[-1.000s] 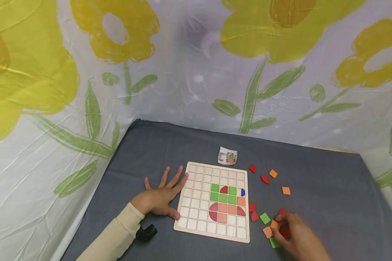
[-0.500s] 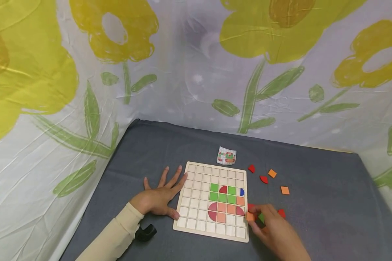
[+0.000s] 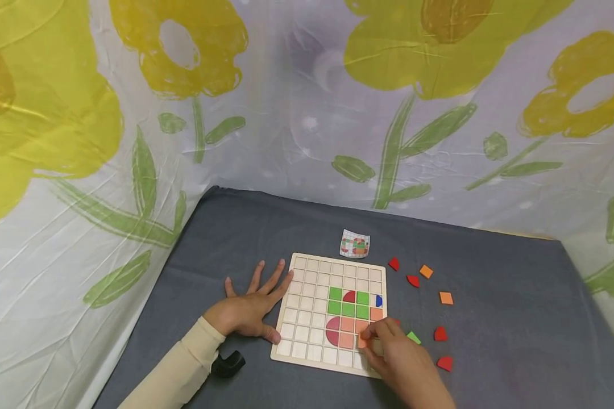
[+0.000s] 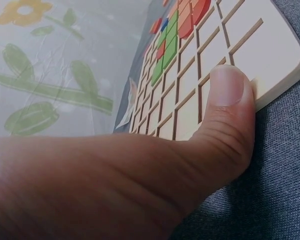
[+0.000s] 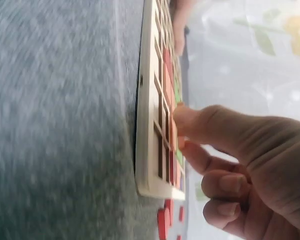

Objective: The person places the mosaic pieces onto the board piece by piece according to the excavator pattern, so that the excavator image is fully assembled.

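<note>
A wooden grid board (image 3: 307, 296) lies on the dark cloth, with green squares (image 3: 348, 309), orange squares (image 3: 347, 324), red curved pieces (image 3: 332, 331) and a blue half-round piece (image 3: 378, 301) set in its cells. Between thumb and fingertips my right hand (image 3: 401, 355) pinches an orange square tile (image 3: 361, 342), close over a cell below the orange row. The hand covers the board's lower right part. My left hand (image 3: 248, 312) rests spread at the left edge, its thumb (image 4: 227, 92) on the board's rim in the left wrist view.
Loose red quarter-round pieces (image 3: 440, 333), orange squares (image 3: 446, 298) and a green tile (image 3: 413, 338) lie right of the board. A small printed pattern card (image 3: 355, 244) sits behind it. A black curved object (image 3: 228, 364) shows by my left wrist. A flowered curtain hangs behind.
My right hand has picked an orange square from the loose pieces and carried it left over the board. The left hand stays at the board's edge.
</note>
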A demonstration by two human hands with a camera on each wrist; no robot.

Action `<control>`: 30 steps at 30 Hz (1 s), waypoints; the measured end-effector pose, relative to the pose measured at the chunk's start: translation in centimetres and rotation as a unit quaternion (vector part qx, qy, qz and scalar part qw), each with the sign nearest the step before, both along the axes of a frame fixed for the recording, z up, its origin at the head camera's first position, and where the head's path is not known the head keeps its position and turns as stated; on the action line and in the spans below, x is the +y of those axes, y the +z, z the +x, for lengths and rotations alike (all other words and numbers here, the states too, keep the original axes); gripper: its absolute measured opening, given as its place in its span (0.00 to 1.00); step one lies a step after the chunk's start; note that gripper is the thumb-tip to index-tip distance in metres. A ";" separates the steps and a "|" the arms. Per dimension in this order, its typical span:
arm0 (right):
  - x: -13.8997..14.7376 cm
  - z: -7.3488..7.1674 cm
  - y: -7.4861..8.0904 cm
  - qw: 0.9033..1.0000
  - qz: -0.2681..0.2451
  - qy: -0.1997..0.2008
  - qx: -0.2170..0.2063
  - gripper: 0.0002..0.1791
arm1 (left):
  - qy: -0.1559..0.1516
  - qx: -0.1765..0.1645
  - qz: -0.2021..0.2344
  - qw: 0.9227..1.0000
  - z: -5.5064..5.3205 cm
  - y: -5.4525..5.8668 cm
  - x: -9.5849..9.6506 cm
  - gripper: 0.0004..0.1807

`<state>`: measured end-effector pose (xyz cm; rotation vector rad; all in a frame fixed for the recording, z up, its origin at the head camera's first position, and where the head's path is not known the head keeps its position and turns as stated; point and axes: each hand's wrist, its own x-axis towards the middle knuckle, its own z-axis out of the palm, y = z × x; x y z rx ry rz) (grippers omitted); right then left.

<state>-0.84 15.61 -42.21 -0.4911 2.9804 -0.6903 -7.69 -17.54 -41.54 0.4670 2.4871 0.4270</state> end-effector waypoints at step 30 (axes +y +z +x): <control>0.8 -0.3 0.4 0.999 -0.006 -0.025 -0.019 0.10 | -0.004 -0.005 0.003 1.000 -0.1 0.1 0.1 0.73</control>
